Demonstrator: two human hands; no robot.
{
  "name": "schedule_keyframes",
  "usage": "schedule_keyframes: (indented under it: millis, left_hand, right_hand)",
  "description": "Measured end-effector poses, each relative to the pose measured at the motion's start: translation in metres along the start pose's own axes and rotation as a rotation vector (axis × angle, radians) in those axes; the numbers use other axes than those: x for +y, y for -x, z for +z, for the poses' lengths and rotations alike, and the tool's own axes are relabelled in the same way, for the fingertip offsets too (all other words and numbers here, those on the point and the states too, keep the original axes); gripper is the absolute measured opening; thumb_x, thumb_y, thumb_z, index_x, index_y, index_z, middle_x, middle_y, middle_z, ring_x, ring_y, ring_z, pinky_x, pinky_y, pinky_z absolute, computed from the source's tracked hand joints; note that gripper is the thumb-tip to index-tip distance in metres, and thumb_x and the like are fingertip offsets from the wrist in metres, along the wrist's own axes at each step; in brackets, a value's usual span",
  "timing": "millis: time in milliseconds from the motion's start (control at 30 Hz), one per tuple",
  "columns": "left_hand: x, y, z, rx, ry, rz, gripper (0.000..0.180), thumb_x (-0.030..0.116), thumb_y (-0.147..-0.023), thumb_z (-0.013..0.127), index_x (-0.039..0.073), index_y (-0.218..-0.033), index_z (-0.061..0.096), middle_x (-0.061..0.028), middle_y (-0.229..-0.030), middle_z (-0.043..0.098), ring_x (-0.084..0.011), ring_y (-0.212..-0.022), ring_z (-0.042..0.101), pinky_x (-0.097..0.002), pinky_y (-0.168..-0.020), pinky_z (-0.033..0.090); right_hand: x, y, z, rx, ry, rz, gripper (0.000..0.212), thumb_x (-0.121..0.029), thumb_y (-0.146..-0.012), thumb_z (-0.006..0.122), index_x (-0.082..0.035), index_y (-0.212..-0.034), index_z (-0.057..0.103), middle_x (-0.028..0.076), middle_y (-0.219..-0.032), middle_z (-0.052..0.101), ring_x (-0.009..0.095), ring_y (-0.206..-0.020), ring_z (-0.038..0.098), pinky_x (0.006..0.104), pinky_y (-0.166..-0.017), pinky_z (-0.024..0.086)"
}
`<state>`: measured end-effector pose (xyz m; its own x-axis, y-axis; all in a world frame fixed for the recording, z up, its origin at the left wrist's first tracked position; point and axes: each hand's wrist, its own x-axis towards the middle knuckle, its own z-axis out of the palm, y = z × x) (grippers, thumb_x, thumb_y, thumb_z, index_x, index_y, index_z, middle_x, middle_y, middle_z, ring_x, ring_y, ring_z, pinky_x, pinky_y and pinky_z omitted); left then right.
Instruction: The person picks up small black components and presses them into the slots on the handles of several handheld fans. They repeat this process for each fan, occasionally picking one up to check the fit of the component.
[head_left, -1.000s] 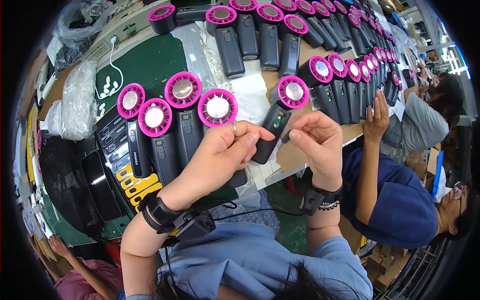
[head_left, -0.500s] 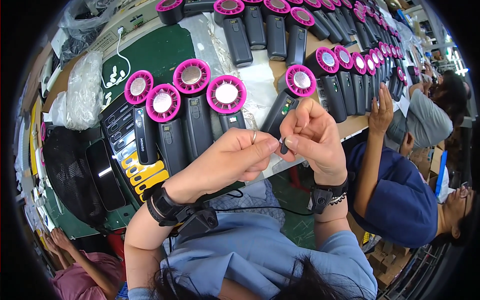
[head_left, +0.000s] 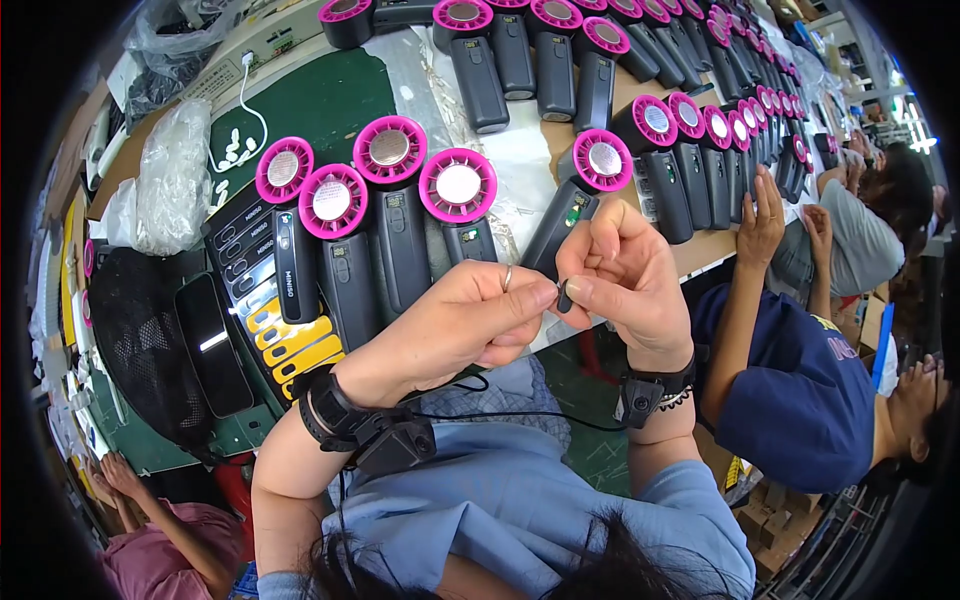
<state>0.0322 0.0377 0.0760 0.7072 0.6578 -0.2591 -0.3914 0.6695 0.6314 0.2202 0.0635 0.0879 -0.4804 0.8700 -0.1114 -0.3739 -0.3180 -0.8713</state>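
Note:
Above the front edge of the bench, my two hands meet fingertip to fingertip. My right hand (head_left: 632,285) pinches a small dark oval piece (head_left: 566,297) between thumb and finger. Right beside that piece, the thumb and forefinger of my left hand (head_left: 465,318) are pressed together; whatever they hold, if anything, is hidden. A dark grey handheld fan (head_left: 551,232) with a magenta head lies just beyond my fingers. More such fans (head_left: 398,240) lie side by side past my left forearm, next to dark and yellow strips with oval cutouts (head_left: 290,340).
Rows of fans (head_left: 665,180) run along the bench to the far right. On the left are a phone (head_left: 213,345), a black mesh bag (head_left: 140,340), a clear plastic bag (head_left: 172,180) and a white cable (head_left: 243,110). A co-worker's hand (head_left: 762,220) rests near the right rows.
My hands keep nearly the same pinch, with the dark piece turned slightly. The bench's left side has shifted a little in the picture. Another person's hand shows at the far right.

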Motion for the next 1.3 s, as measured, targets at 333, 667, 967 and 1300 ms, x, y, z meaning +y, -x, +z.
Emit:
schedule_keyframes:
  millis: [333, 667, 967, 1300]
  left_hand:
    - [-0.005, 0.000, -0.001, -0.090, 0.112, 0.012, 0.034, 0.023, -0.099, 0.044, -0.007, -0.098, 0.058, 0.0064, -0.059, 0.031, -0.0021, -0.047, 0.024, -0.0181, -0.042, 0.021]
    - [0.000, 0.007, 0.010, -0.060, 0.052, 0.037, 0.040, 0.032, -0.099, 0.043, -0.003, -0.099, 0.061, 0.0076, -0.061, 0.030, -0.0022, -0.051, 0.026, -0.0183, -0.044, 0.021]
    - [-0.002, 0.005, 0.006, -0.081, 0.154, -0.003, 0.035, 0.024, -0.099, 0.044, -0.009, -0.099, 0.059, 0.0052, -0.059, 0.034, -0.0024, -0.046, 0.027, -0.0176, -0.041, 0.022]
    - [-0.004, 0.002, 0.001, -0.142, 0.289, -0.104, 0.032, 0.020, -0.097, 0.049, -0.010, -0.096, 0.060, 0.0053, -0.058, 0.034, -0.0024, -0.046, 0.028, -0.0172, -0.041, 0.022]
  right_hand:
    - [0.002, 0.005, 0.003, -0.077, -0.077, -0.037, 0.034, 0.009, -0.080, 0.061, -0.010, -0.087, 0.034, 0.013, -0.087, 0.057, 0.015, -0.067, 0.059, 0.0251, -0.058, 0.049]
    - [0.002, 0.005, 0.006, -0.065, -0.097, -0.040, 0.034, 0.006, -0.077, 0.061, -0.011, -0.087, 0.033, 0.014, -0.083, 0.052, 0.012, -0.056, 0.053, 0.0194, -0.047, 0.045]
    - [0.007, 0.005, 0.007, -0.049, -0.081, -0.090, 0.034, 0.005, -0.077, 0.062, -0.011, -0.085, 0.033, 0.015, -0.082, 0.052, 0.011, -0.052, 0.048, 0.0186, -0.044, 0.042]
    - [0.004, 0.008, 0.011, -0.083, -0.129, -0.043, 0.031, 0.004, -0.078, 0.061, -0.011, -0.082, 0.033, 0.015, -0.081, 0.051, 0.010, -0.050, 0.046, 0.0195, -0.046, 0.042]
